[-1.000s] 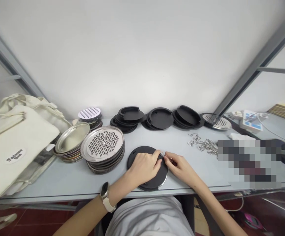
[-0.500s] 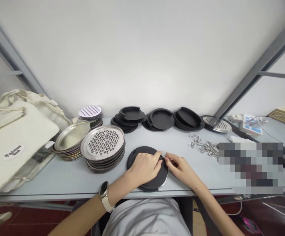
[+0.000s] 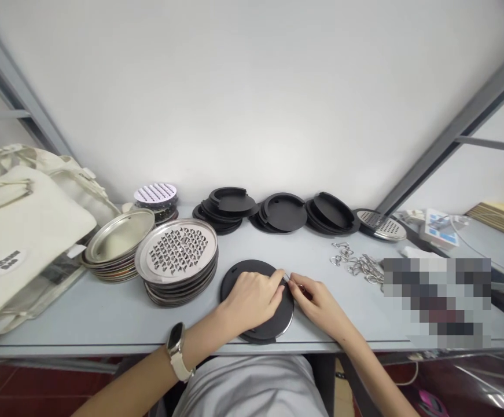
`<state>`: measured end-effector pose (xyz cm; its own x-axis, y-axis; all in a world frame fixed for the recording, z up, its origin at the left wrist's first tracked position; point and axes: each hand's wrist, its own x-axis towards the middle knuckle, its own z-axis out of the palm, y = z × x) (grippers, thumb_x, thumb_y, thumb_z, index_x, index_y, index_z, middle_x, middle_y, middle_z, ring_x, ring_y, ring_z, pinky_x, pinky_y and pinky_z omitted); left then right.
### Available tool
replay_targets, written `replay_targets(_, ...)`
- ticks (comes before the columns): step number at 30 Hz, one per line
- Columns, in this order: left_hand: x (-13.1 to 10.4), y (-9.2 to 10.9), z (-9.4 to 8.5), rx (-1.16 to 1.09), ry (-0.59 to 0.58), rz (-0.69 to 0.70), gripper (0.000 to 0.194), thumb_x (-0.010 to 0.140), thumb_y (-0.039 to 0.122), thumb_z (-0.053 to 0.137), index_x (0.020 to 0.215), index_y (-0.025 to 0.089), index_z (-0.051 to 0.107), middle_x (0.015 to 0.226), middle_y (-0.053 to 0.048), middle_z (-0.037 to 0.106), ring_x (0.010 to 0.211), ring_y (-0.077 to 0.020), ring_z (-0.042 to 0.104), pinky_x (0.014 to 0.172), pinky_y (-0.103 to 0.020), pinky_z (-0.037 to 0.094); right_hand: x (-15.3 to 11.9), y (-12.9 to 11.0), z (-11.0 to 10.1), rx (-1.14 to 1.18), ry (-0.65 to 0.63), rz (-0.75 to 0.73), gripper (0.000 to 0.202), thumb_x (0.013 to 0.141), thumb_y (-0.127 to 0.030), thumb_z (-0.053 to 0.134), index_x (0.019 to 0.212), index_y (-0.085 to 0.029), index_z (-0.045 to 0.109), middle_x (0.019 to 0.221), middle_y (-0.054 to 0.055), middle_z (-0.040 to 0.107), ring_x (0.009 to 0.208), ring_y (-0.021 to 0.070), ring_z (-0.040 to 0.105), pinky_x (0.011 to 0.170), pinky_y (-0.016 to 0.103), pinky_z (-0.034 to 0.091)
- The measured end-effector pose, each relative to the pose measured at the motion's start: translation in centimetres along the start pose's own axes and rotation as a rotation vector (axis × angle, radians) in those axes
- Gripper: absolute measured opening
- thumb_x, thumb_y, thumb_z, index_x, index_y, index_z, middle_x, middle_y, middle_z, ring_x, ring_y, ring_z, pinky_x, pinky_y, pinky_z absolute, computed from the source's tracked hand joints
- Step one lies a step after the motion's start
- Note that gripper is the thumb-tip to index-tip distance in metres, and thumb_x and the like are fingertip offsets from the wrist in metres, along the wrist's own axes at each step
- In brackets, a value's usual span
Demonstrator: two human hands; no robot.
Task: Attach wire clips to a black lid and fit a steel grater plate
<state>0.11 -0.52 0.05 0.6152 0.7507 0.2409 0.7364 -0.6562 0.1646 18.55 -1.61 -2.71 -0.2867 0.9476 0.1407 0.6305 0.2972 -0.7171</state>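
A black round cover (image 3: 273, 321) lies flat near the table's front edge, with a silver metal rim showing at its lower right. My left hand (image 3: 252, 301) lies over it, fingers curled, thumb and forefinger closed at its upper right edge. Beside that edge, my right hand (image 3: 316, 301) pinches a small metal wire hook (image 3: 287, 278), mostly covered by the fingers. The hook's tip meets the cover's edge by my left fingertips; whether it passes through a hole is hidden. More loose wire hooks (image 3: 367, 267) are scattered to the right.
Grater discs (image 3: 182, 252) and metal lids (image 3: 121, 234) stand stacked at left, beside a cream bag (image 3: 30, 226). Along the wall are black cover stacks (image 3: 234, 202) and a finished-looking grater disc (image 3: 382, 225). A blurred-out patch (image 3: 438, 301) covers something at right.
The view has shifted slightly, so everything sits a little differently in the picture. Both hands keep nearly the same grip at the cover's upper right edge.
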Motion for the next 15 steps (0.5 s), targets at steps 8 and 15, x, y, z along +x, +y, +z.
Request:
replay_targets(8, -0.04, 0.05, -0.15, -0.001, -0.007, -0.001, 0.032, 0.094, 0.032, 0.037, 0.122, 0.022, 0.049, 0.079, -0.004, 0.069, 0.068, -0.0233, 0.066, 0.060, -0.033, 0.049, 0.15, 0.17, 0.03, -0.018, 0.012, -0.022, 0.028, 0.094, -0.027, 0.037, 0.067, -0.020, 0.037, 0.059, -0.005, 0.041, 0.057, 0.0119, 0.040, 0.055, 0.023, 0.030)
replay_targets(15, -0.02, -0.01, -0.11, -0.003, -0.009, -0.009, 0.032, 0.094, 0.033, 0.037, 0.121, 0.021, 0.051, 0.078, -0.005, 0.069, 0.068, -0.0235, 0.066, 0.060, -0.032, 0.049, 0.16, -0.02, -0.03, -0.012, 0.009, -0.035, 0.030, 0.097, -0.030, 0.036, 0.070, -0.019, 0.044, 0.063, -0.003, 0.049, 0.060, 0.0129, 0.045, 0.058, 0.024, 0.034)
